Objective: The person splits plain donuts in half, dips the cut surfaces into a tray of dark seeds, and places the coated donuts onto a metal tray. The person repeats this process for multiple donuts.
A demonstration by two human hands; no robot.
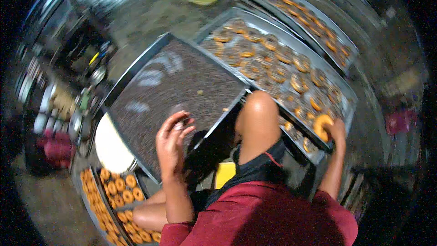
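Observation:
My right hand (337, 133) grips a golden doughnut (322, 126) by its right side, low over the near right corner of a large metal tray (349, 94). That tray is full of ring doughnuts (299, 83) coated with dark sprinkles. My left hand (173, 140) hovers over the near part of another tray (137, 58), which is spread with dark brown sprinkles (182, 82). Its fingers are loosely curled and apart, with no doughnut in them. Pale bare streaks show through the sprinkles at the far left.
Plain doughnuts (119, 183) fill trays at the lower left. A round cream-coloured container top (111, 148) sits beside the sprinkle tray. Another doughnut tray (314, 23) lies at the far right. My bent knee (260, 109) rises between the trays. Pots and utensils (98, 74) stand left.

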